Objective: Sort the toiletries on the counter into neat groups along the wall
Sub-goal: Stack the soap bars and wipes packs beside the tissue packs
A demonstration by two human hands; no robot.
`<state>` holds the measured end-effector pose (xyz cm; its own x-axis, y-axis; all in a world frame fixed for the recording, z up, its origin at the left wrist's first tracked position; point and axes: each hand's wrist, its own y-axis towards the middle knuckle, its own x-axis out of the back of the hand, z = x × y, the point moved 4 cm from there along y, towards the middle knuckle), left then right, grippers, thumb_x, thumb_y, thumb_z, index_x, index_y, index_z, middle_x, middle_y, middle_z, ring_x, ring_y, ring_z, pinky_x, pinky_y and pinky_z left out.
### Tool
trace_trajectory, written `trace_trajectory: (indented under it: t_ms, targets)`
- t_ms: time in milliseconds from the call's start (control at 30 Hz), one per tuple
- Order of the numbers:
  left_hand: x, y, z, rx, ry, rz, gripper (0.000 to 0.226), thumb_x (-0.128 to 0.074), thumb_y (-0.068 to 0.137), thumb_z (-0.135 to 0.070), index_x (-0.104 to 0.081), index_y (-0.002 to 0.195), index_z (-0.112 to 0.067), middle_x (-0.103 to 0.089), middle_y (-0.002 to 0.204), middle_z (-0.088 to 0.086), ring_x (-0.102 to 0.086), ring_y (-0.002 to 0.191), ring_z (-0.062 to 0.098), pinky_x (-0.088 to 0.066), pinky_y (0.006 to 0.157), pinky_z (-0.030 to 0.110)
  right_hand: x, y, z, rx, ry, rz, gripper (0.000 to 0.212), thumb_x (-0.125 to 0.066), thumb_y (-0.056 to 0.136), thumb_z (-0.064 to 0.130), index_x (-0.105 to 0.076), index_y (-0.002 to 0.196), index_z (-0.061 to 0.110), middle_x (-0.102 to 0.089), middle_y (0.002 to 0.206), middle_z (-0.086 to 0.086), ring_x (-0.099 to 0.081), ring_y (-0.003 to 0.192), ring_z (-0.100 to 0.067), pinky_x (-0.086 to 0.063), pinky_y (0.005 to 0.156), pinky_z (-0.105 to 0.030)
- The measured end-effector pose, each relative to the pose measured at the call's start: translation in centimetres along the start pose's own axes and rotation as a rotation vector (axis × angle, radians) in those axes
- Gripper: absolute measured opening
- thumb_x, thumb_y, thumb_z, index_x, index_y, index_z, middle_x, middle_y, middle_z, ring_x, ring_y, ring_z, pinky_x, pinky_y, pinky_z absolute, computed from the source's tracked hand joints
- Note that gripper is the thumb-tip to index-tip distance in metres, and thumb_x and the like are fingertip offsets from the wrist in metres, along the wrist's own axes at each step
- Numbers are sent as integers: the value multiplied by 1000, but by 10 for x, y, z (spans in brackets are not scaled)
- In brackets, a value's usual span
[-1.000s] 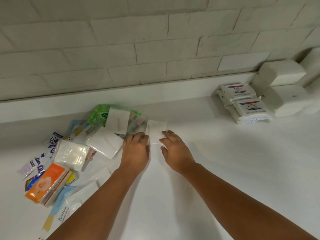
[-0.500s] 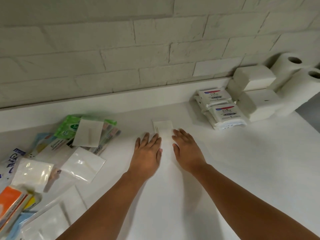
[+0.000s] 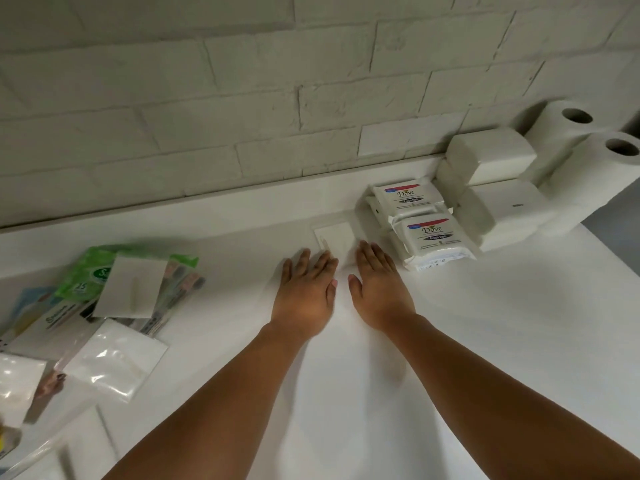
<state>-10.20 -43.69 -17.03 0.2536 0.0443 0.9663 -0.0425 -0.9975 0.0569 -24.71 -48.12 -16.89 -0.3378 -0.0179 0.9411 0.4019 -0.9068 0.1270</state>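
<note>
A small flat white sachet (image 3: 335, 239) lies on the white counter (image 3: 485, 323) near the wall ledge, just left of two stacked Dove soap packs (image 3: 426, 224). My left hand (image 3: 306, 295) and my right hand (image 3: 380, 289) lie flat on the counter with straight fingers, one on each side. Their fingertips touch the sachet's near edge. At the left sits a loose pile: a green wipes pack (image 3: 90, 275), white sachets (image 3: 131, 287), a shiny white pouch (image 3: 114, 359) and toothbrush packets (image 3: 175, 295).
White tissue packs (image 3: 491, 160) are stacked against the wall right of the soaps, with two toilet rolls (image 3: 588, 150) beyond them. The counter ends at the far right behind the rolls. A white brick wall (image 3: 242, 98) rises above the ledge.
Both hands have slid the white sachet away from the pile, rightward and toward the wall, until it lies beside the soap packs. The view has swung right, bringing the toilet rolls in.
</note>
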Motion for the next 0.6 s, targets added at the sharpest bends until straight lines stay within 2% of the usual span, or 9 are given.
trace_trajectory:
  t_ms: [167,400,600]
  targets:
    - [-3,20,-6,-4,-14,-7,49,-32,104,-34,-35,152,-29,-30,161,-11,-16,152,27,-8,122,49,1,2,-5,6,61,-57,54,-39,93,17,-43,143,-3,-43,149,-20,-36,143,-33,-29,119,-44]
    - [-4,34,-6,-14,-11,-4,48,-33,103,-35,-36,151,-31,-29,161,-13,-17,151,25,-9,121,48,-2,11,-14,2,0,-59,55,-40,95,20,-38,147,-1,-37,154,-15,-30,146,-30,-16,120,-34]
    - [-5,33,-6,-17,-8,-14,49,-31,103,-35,-36,151,-31,-29,161,-10,-17,151,25,-9,122,48,-2,10,-14,5,-2,-86,62,-27,92,30,-44,143,-2,-43,151,-17,-37,142,-32,-23,119,-38]
